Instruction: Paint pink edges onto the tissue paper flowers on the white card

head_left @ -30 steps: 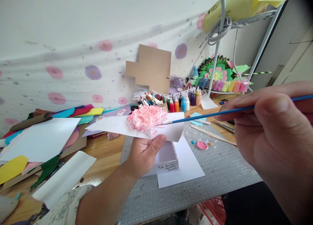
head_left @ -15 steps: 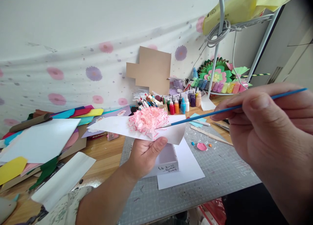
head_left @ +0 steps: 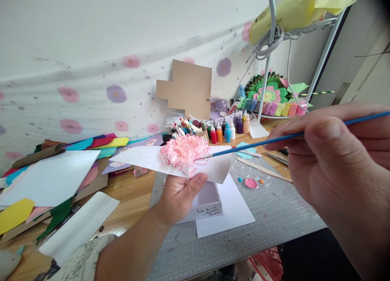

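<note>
My left hand (head_left: 179,195) holds up a white sheet of paper (head_left: 140,157) from underneath, thumb on its near edge. A pink and white fringed paper flower (head_left: 184,150) sits on top of the sheet. My right hand (head_left: 338,163), close to the camera at the right, pinches a thin blue paintbrush (head_left: 274,140). The brush tip touches the flower's right side. Below the sheet stands a small pale lilac box (head_left: 209,199) on another white sheet (head_left: 234,208).
A grey cutting mat (head_left: 268,216) covers the wooden desk. Small paint bottles (head_left: 227,130), pens and a cardboard piece (head_left: 187,88) stand at the back. Coloured paper and white sheets (head_left: 51,173) pile up at the left. A white rack leg (head_left: 265,86) rises at the right.
The brush tip has stayed at the flower's right side with small shifts. My right hand rose slightly, then settled. The view drifted a little.
</note>
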`<move>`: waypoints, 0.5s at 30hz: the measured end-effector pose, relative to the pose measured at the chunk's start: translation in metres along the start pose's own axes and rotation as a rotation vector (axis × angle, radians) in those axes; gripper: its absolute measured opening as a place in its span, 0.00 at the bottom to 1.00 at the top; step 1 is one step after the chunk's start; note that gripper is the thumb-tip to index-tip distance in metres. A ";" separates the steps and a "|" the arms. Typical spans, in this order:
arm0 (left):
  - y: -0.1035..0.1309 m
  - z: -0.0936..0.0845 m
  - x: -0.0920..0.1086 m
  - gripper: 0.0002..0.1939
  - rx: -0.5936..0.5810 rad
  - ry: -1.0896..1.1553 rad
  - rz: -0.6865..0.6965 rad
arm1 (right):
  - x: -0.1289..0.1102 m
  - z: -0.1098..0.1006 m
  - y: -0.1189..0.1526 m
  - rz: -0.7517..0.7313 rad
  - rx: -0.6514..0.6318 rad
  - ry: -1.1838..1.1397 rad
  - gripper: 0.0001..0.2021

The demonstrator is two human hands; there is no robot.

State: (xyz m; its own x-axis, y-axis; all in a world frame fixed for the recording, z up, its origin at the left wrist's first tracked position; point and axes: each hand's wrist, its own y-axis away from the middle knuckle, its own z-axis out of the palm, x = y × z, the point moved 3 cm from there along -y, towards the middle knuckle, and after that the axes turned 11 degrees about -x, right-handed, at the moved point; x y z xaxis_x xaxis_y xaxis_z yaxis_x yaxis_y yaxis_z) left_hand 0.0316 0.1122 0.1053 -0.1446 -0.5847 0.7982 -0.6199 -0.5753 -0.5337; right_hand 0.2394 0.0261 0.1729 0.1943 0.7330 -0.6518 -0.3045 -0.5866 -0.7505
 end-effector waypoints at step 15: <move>-0.003 -0.001 0.009 0.17 -0.099 -0.072 0.026 | 0.013 0.001 -0.008 -0.024 0.030 -0.209 0.04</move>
State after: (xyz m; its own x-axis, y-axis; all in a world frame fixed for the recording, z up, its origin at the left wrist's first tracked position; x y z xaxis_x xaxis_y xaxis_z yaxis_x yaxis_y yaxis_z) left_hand 0.0309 0.1090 0.1145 -0.1083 -0.6401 0.7606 -0.6902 -0.5023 -0.5210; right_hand 0.2432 0.0408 0.1709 0.0051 0.8041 -0.5944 -0.3302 -0.5597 -0.7601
